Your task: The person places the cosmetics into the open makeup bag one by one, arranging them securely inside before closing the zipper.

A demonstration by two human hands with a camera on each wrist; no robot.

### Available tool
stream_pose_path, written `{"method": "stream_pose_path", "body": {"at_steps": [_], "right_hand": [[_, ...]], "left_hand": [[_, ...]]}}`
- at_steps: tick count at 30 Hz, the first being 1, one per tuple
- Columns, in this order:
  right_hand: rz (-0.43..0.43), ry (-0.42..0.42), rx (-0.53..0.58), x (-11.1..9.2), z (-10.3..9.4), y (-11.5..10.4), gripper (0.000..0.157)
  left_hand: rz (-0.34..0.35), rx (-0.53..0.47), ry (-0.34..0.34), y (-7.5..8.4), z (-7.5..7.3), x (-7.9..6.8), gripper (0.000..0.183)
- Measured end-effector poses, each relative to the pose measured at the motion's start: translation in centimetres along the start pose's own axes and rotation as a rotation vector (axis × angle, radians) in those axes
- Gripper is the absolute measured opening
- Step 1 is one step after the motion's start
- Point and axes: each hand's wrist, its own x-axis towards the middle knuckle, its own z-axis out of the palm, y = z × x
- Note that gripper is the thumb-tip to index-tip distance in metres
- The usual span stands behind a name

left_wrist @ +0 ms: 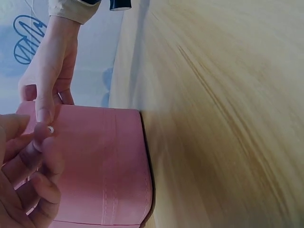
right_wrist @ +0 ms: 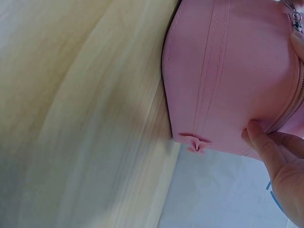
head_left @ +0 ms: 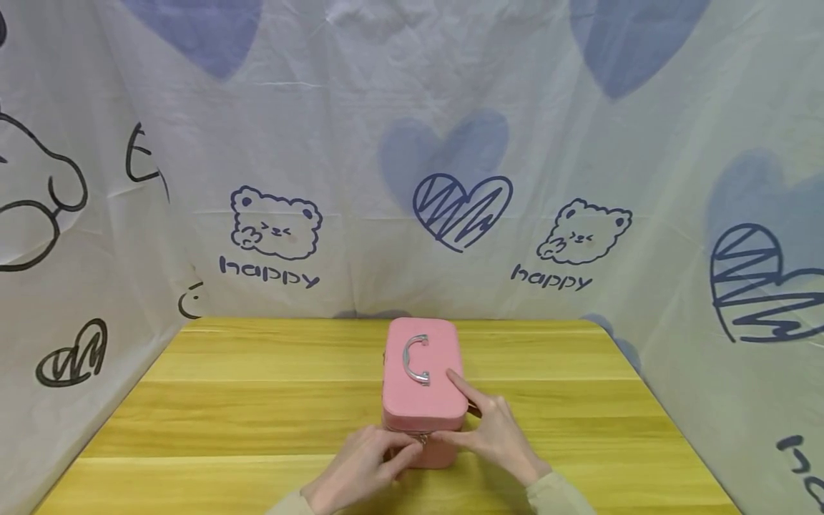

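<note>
A pink zippered case (head_left: 425,400) with a curved silver handle (head_left: 409,360) on its lid lies lengthwise before me, lid up. At its near end, my left hand (head_left: 368,458) pinches the zipper pull (head_left: 423,438) between thumb and forefinger. My right hand (head_left: 501,433) grips the case's right near corner, one finger laid on the lid and the thumb beside the zipper pull. In the right wrist view the metal zipper (right_wrist: 297,97) runs along the seam, and fingers (right_wrist: 261,142) press the side just below it. The lid sits down on the body.
The case stands on a yellow wood-grain table (head_left: 257,400). A pale cloth (head_left: 360,143) printed with hearts and bears hangs behind the table and along both sides. A small pink bow-like tab (right_wrist: 195,142) sticks out from the case's lower side.
</note>
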Motion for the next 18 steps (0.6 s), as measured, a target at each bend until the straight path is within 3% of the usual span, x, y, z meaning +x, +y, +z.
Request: {"method": "stream_pose_path", "body": {"at_steps": [4,9,14,18], "right_hand": [[0.013,-0.005,0.000,0.02,-0.02,0.00,0.094],[0.028,-0.012,0.003,-0.01,-0.11,-0.10,0.094],[0.003,-0.008,-0.005,-0.03,-0.11,-0.10,0.094],[-0.018,-0.001,-0.025,-0.01,-0.06,-0.04,0.094]], "left_hand": [[0.032,0.041,0.101,0.07,-0.01,-0.06,0.034],[0.174,0.080,0.312,-0.09,0.03,-0.07,0.038],[0.311,0.004,0.506,-0.18,-0.28,0.20,0.031],[0.352,-0.061,0.641,-0.31,-0.69,0.49,0.029]]}}
